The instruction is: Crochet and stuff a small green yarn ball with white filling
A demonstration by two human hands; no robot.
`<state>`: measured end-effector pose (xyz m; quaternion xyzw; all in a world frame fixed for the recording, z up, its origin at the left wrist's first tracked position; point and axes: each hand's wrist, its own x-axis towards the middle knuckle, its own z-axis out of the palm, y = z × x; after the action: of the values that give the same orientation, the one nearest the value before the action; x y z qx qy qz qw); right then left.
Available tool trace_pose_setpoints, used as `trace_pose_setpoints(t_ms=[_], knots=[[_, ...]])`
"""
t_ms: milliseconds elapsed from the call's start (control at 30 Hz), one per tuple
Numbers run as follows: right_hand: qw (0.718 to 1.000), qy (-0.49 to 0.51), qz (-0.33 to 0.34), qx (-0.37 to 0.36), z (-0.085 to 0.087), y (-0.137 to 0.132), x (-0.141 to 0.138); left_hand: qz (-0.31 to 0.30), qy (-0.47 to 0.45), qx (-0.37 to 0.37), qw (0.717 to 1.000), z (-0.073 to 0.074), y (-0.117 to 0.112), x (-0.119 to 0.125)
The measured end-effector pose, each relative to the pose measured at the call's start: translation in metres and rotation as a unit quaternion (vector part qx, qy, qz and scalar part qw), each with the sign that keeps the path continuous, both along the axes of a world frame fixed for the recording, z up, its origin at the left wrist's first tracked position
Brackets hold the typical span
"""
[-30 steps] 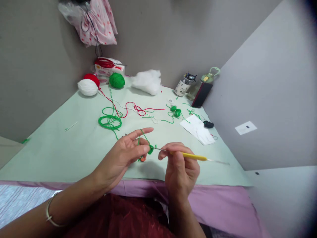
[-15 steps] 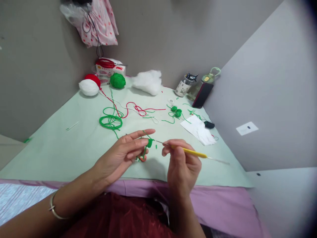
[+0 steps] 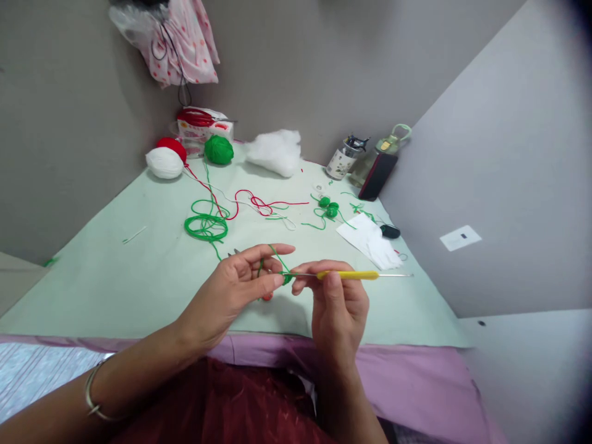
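Observation:
My left hand (image 3: 240, 287) pinches a small green crochet piece (image 3: 287, 279) between thumb and fingers, with green yarn (image 3: 275, 256) looped over the raised index finger. My right hand (image 3: 335, 302) grips a yellow-handled crochet hook (image 3: 354, 275), held level, its metal tip at the green piece. Both hands hover over the near edge of the pale green table (image 3: 139, 277). The yarn runs back to a green coil (image 3: 206, 227).
At the back stand white (image 3: 163, 163), red (image 3: 172, 146) and green yarn balls (image 3: 218, 150), a box (image 3: 203, 128), white stuffing (image 3: 275, 152), a jar (image 3: 342, 161) and a phone (image 3: 377, 177). Small green pieces (image 3: 328, 208) and white paper (image 3: 370, 240) lie to the right. Grey walls enclose the table.
The hook has swung from a downward slant to level, and its tip stays in the green piece. My left hand has shifted slightly with the piece.

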<state>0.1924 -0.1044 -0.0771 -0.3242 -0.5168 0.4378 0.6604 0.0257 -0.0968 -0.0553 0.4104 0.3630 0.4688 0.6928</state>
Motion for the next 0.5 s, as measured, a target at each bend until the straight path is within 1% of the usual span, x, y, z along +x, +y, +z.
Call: trace_pose_setpoints(t_ms=[100,200,267,333,400,433,467,500], knots=[[0.999,-0.034,-0.022,0.029,0.003,-0.004,-0.0003,0.003,0.007,0.011,1.0,-0.0003,-0.0002,-0.0014],[0.991,-0.097,-0.06,0.066,0.0035,-0.0072,0.0002,0.01,0.021,0.02,1.0,-0.002,0.0002,-0.0016],[0.979,-0.156,-0.084,0.1,0.0017,-0.0083,0.0011,0.018,0.039,0.027,0.999,-0.0031,0.0,-0.0013],[0.96,-0.21,-0.097,0.157,-0.0012,-0.0087,0.0014,0.031,0.062,0.037,0.997,-0.0039,-0.0006,-0.0012],[0.946,-0.229,-0.106,0.203,-0.0037,-0.0087,0.0006,0.04,0.068,0.04,0.996,-0.0041,-0.0013,-0.0012],[0.947,-0.22,-0.111,0.205,-0.0042,-0.0085,-0.0001,0.038,0.061,0.036,0.997,-0.004,-0.0015,-0.0012],[0.955,-0.198,-0.115,0.188,-0.0042,-0.0082,-0.0009,0.03,0.048,0.028,0.998,-0.0037,-0.0017,-0.0013],[0.967,-0.164,-0.113,0.156,-0.0036,-0.0078,-0.0017,0.021,0.035,0.018,0.999,-0.0032,-0.0017,-0.0013]])
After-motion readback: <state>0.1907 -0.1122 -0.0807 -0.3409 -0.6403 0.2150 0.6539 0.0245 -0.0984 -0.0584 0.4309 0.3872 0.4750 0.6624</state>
